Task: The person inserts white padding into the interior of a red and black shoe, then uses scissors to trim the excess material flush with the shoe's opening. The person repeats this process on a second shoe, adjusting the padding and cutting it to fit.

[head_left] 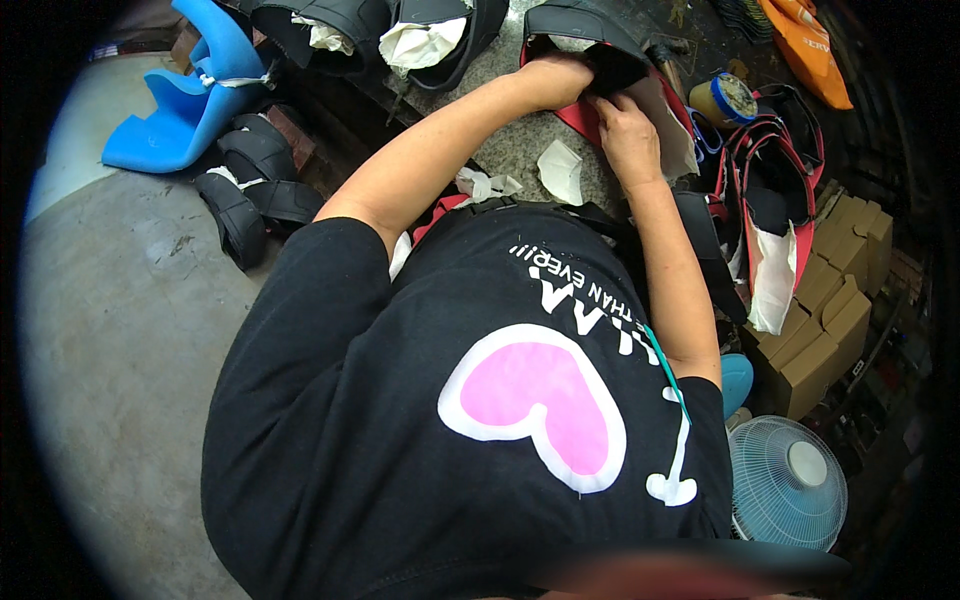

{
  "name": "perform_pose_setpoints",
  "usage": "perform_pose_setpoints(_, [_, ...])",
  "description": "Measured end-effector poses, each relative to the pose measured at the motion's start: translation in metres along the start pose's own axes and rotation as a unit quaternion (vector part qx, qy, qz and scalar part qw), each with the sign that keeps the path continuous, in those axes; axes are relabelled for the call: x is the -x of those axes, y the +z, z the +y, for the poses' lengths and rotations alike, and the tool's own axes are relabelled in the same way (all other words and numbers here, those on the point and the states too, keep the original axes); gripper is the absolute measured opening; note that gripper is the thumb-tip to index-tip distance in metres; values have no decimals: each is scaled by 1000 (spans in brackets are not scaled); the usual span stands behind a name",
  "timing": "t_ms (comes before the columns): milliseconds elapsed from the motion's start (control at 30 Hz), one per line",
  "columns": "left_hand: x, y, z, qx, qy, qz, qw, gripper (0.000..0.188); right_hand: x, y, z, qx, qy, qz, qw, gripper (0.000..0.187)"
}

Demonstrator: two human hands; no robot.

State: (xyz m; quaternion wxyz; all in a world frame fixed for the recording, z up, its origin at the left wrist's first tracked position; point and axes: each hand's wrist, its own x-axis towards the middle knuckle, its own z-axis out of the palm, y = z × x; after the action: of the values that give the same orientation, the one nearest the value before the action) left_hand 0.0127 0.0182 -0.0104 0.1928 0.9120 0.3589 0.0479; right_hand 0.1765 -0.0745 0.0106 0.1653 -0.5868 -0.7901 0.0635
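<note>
A black slipper (585, 22) with a red edge lies on the grey work surface in front of me, its opening toward me. My left hand (556, 82) reaches into the opening. Its fingers are hidden by the dark inside. Beside it, my right hand (630, 138) has its fingers bent and closed at the slipper's near red edge. An off-white sheet (672, 135) hangs along the slipper's right side, next to that hand. Just below my hands lies a loose scrap of white paper (560, 172).
Black slippers stuffed with white paper (424, 42) stand at the far left. A hammer (668, 68), a tub with a blue rim (733, 100) and red-and-black slipper uppers (765, 190) are at the right. Cardboard boxes (822, 315) and a fan (790, 482) stand lower right.
</note>
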Motion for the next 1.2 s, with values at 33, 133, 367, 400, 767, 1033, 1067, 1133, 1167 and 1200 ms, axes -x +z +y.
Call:
perform_pose_setpoints(33, [3, 2, 1, -2, 11, 30, 999, 19, 1, 0, 1, 1, -4, -2, 1000, 28])
perform_pose_setpoints(133, [8, 8, 3, 11, 5, 66, 998, 20, 1, 0, 1, -4, 8, -14, 1000, 25])
perform_pose_setpoints(367, [13, 0, 7, 63, -35, 93, 993, 24, -5, 1, 5, -43, 14, -18, 999, 25])
perform_pose_setpoints(400, [13, -4, 8, 63, -44, 67, 995, 25, -6, 0, 9, -61, 11, -26, 998, 26])
perform_pose_setpoints(767, [-6, 6, 10, 31, -129, 28, 991, 27, 9, -5, -5, -107, 30, 3, 994, 29])
perform_pose_setpoints(1033, [-14, 0, 9, 65, -138, -24, 988, 33, 24, -16, -27, -192, -48, -114, 974, 26])
perform_pose_setpoints(1067, [-12, -2, 10, 74, -143, -26, 987, 34, 25, -20, -28, -233, -7, -160, 959, 27])
perform_pose_setpoints(1133, [-9, -5, 14, 73, -159, -51, 983, 38, 27, -27, -34, -255, -20, -169, 952, 25])
perform_pose_setpoints(1167, [-9, -7, 14, 74, -160, -54, 983, 40, 26, -34, -37, -255, -4, -184, 949, 25])
perform_pose_setpoints(1200, [-9, -8, 13, 78, -163, -65, 981, 41, 25, -43, -37, -314, -20, -176, 933, 23])
